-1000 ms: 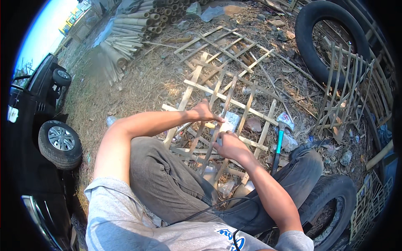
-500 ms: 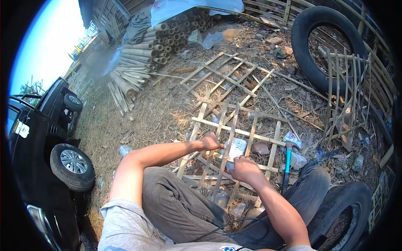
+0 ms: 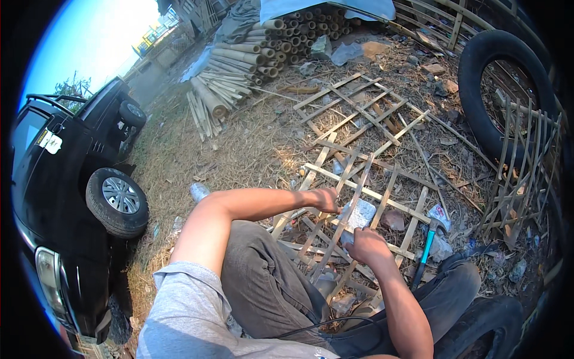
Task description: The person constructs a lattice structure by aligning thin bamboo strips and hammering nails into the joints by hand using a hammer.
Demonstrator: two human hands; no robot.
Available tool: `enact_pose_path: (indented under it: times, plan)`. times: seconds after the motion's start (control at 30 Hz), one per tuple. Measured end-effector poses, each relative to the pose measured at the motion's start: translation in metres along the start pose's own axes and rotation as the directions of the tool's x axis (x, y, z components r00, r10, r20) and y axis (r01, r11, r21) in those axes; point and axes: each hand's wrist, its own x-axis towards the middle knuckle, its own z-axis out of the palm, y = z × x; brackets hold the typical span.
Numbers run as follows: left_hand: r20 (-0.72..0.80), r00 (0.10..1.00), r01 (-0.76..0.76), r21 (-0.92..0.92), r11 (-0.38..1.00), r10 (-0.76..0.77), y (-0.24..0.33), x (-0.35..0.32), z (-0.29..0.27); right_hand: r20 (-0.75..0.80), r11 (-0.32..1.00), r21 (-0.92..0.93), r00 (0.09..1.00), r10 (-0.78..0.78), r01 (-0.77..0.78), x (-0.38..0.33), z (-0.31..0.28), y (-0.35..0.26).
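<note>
A lattice of split bamboo slats point(image 3: 359, 187) lies in front of my knees, over a pale, rough-topped block point(image 3: 361, 213). My left hand point(image 3: 324, 200) is closed on a bamboo slat near the block's left side. Nearer to me, my right hand point(image 3: 368, 245) curls closed around a crosswise slat of the same lattice, at the block's near edge. The fingertips of both hands are partly hidden. To the right of the lattice, a claw hammer point(image 3: 427, 246) with a teal and black handle leans by my right knee, touched by neither hand.
A second bamboo lattice point(image 3: 359, 110) lies beyond. Stacked bamboo poles point(image 3: 263, 57) fill the back. A large black tyre point(image 3: 472, 102) and another slatted piece point(image 3: 520, 173) stand at right, with a tyre point(image 3: 487, 326) beside my right leg. A black vehicle point(image 3: 66, 197) is parked at left.
The whole view has swung to the left, so things appear further right. Both hands stay on the lattice, with little visible change in their grip.
</note>
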Motion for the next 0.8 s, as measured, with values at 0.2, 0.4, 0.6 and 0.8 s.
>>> enact_pose_path:
  times: [0.2,0.4,0.6,0.8]
  plan:
    - [0.275,0.961,-0.056,0.100,0.993,0.027,-0.020,0.021,-0.020,-0.030,1.000,0.007,0.999,-0.030,0.031,0.001,-0.003,0.001]
    - [0.386,0.921,-0.040,0.238,0.971,-0.056,-0.048,0.030,-0.006,0.046,0.999,0.036,0.999,0.017,-0.019,0.002,-0.004,-0.012]
    - [0.197,0.978,-0.092,0.690,0.717,-0.064,0.008,0.003,-0.008,0.078,0.942,0.252,0.975,0.207,-0.220,0.042,0.015,0.017]
    - [-0.020,0.957,-0.192,0.706,0.682,0.290,0.038,-0.008,-0.005,-0.196,0.962,0.240,0.963,0.182,-0.133,0.040,0.029,0.007]
